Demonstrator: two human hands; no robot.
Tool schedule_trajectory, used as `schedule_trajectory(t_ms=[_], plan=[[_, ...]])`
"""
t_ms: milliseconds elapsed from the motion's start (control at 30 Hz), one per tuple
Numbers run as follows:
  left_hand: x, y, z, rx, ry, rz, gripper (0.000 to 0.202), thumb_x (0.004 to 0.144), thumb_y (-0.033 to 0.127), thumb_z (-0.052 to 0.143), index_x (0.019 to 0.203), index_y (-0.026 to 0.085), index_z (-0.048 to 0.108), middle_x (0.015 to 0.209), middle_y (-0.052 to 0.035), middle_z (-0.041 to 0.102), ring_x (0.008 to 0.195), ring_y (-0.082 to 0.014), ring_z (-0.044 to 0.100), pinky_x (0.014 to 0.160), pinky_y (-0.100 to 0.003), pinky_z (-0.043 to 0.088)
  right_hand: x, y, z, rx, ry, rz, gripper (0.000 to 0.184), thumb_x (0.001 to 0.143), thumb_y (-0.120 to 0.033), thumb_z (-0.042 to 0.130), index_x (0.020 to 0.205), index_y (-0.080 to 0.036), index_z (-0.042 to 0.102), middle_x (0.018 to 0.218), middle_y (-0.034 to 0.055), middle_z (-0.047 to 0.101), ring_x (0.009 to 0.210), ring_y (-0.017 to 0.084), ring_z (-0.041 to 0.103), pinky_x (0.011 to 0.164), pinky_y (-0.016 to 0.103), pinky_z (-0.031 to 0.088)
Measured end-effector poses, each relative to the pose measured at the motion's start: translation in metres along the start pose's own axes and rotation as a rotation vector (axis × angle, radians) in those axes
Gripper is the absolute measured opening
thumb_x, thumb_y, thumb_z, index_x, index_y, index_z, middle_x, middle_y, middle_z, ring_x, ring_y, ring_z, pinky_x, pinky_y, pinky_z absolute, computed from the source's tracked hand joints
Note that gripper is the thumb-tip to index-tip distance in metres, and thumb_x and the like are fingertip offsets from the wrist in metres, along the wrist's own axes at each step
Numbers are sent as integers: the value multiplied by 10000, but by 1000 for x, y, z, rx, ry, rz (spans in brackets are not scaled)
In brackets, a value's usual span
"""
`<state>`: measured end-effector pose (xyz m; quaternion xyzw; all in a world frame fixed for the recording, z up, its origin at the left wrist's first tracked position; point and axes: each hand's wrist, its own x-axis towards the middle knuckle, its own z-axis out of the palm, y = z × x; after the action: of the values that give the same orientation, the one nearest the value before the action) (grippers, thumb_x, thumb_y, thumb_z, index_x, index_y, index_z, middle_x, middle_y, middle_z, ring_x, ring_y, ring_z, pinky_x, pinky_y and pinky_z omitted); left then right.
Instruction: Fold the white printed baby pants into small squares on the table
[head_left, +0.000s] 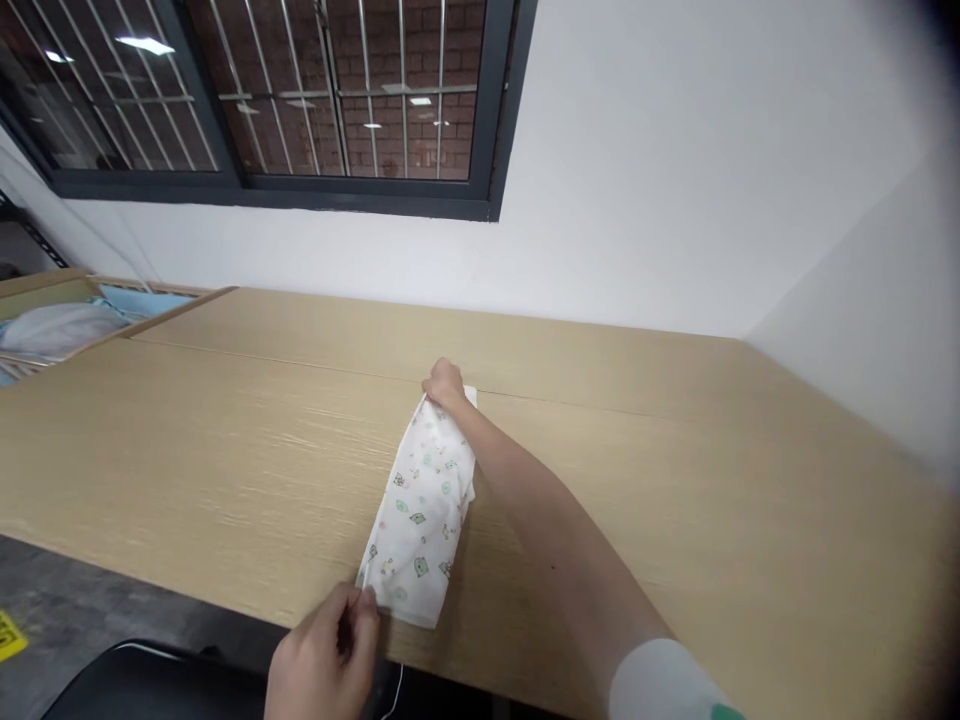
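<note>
A white cloth point(421, 510) with small green, pink and brown printed figures lies as a long folded strip on the wooden table, running from near the front edge toward the back. My left hand point(326, 650) pinches its near left corner between thumb and fingers. At the far end, my right hand point(445, 385) is closed on the cloth's top edge, its forearm reaching across from the lower right. The cloth's right side looks uneven, with layers showing. Parts of the right fingers are hidden behind the hand.
The pale wooden tabletop point(225, 440) has a seam across it and meets a white wall point(630, 180). At the far left stands a wooden box point(187, 305) with blue and white fabric point(67, 328). A black chair point(157, 685) sits below the front edge.
</note>
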<state>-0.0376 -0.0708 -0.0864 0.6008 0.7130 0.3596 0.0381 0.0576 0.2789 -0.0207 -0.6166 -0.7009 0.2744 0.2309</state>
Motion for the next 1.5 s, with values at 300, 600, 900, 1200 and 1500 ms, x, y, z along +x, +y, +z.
schedule_trajectory(t_ms=[300,600,900,1200,1500], plan=[[2,6,7,171,336,404,160,963,277,552,1039,182,656,925,-63,728,849,-207,673,778,-331,501,-96,-10,4,-119,-206,-704,478,1039,-394,464,1453,-154,454,1494,170,514,1352,290,512,1111,443,417],[-30,-25,50,106,280,617,187,851,124,622,1000,215,690,925,-53,738,923,-235,720,847,-367,582,-228,32,4,-173,-706,-1321,601,1049,-402,502,1547,-95,364,1620,147,351,1540,205,229,1263,334,199],[-26,-25,46,176,197,664,407,865,75,579,1252,176,653,1210,-67,737,1160,-199,670,1074,-332,484,-159,51,9,-284,-551,-1232,540,1074,-460,417,1544,-196,396,1628,116,347,1540,224,237,1247,448,206],[-31,-29,58,38,237,587,414,867,47,561,1240,190,670,1210,-59,732,1195,-184,645,1163,-344,399,-48,69,-3,-420,-454,-905,625,1061,-552,334,1598,-234,318,1673,103,194,1557,268,165,1261,507,116],[-22,-24,49,1,244,595,376,884,23,570,1167,228,709,1097,-19,761,1086,-159,690,1102,-326,469,-4,85,-10,-463,-305,-745,697,1044,-601,287,1616,-203,271,1686,87,106,1566,284,107,1263,484,92]])
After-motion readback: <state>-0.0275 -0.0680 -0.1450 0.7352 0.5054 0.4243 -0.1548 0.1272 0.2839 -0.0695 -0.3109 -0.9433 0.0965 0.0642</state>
